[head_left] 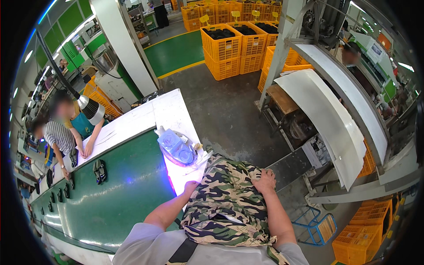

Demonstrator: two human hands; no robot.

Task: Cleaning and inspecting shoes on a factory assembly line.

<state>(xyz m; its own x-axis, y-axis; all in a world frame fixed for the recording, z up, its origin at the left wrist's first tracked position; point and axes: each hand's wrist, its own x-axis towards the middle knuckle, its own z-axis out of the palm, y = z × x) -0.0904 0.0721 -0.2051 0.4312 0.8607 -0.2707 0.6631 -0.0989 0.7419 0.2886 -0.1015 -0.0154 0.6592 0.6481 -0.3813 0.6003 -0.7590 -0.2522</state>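
A camouflage apron (229, 194) spreads across my front, its cloth bunched and raised away from me. My left hand (191, 189) is closed at its left edge, beside the white table end, with the fingertips partly hidden. At the opposite edge, my right hand (264, 181) has its fingers curled onto the cloth. Just beyond my left hand, a translucent blue plastic item (176, 146) lies on the white tabletop (174, 108) with crumpled clear wrapping around it. A bright violet-white glow falls on the table there.
A green conveyor belt (128, 194) at left carries a pair of dark shoes (100, 171) and several smaller pieces. Two people work across it under a lamp (90, 109). Yellow crates (223, 48) stand ahead; a blue-framed stool (316, 227) and metal rack (327, 119) are at right.
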